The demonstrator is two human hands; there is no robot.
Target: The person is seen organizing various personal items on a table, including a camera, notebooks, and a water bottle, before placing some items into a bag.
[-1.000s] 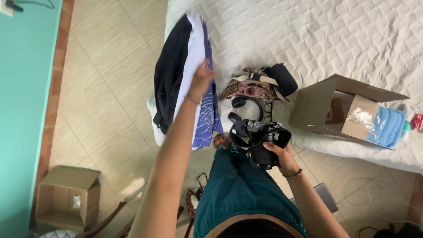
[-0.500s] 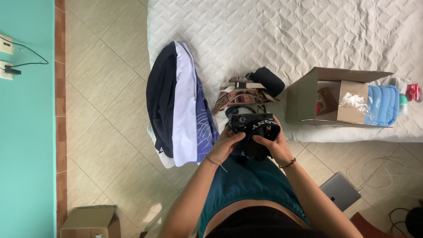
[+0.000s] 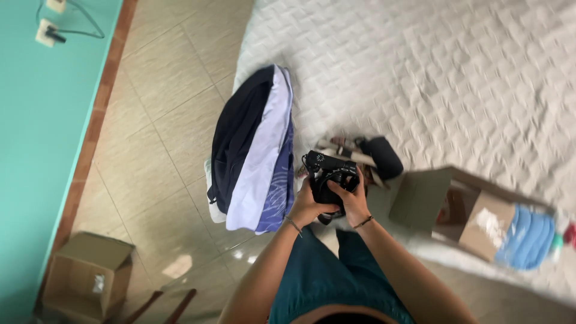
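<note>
- Over the bed's near edge, both hands grip a black camera (image 3: 329,176): left hand (image 3: 308,204) wraps its left side, right hand (image 3: 353,201) its right, forearms converging.
- Folded clothes (image 3: 255,153) hang off the white bed (image 3: 432,78) just left.
- Right, an open cardboard box (image 3: 447,207) sits near; tiled floor (image 3: 150,150) lies left.

You see: one black camera (image 3: 329,177), your two hands on it, left hand (image 3: 308,207), right hand (image 3: 354,204). Two open cardboard boxes: one on bed (image 3: 447,207), one on floor (image 3: 84,279). One stack of three folded garments (image 3: 255,150): dark, white, blue-patterned. One black pouch (image 3: 384,157). One light blue padded item (image 3: 528,240). One white bed cover (image 3: 432,78).
</note>
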